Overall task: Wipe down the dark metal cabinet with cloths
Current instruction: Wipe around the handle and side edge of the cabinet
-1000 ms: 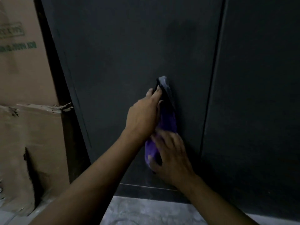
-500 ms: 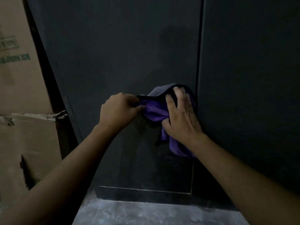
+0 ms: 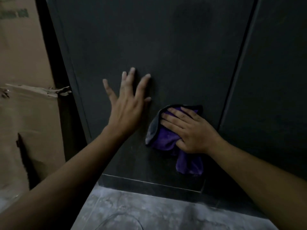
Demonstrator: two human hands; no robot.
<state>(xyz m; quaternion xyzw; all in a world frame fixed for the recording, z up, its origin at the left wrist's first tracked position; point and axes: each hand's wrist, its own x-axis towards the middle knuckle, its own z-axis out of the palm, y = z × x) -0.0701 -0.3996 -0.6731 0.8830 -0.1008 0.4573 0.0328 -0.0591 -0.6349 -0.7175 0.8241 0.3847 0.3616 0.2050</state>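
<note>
The dark metal cabinet (image 3: pixel 166 47) fills most of the view, with a vertical seam between its left door and right door (image 3: pixel 274 80). A purple cloth with a grey edge (image 3: pixel 163 140) lies against the lower part of the left door. My right hand (image 3: pixel 191 131) presses flat on the cloth, fingers straight and pointing left, and a tail of cloth hangs below the palm. My left hand (image 3: pixel 128 103) has its fingers spread wide at the door, to the left of the cloth and apart from it, holding nothing.
Brown cardboard boxes (image 3: pixel 25 113) stand stacked to the left of the cabinet, with a torn flap near its edge. A dusty grey concrete floor (image 3: pixel 149 213) runs below the cabinet's base strip (image 3: pixel 149 183).
My left hand let go of the cloth and opened, spreading at the door to the left. My right hand now presses the cloth alone, lower on the door.
</note>
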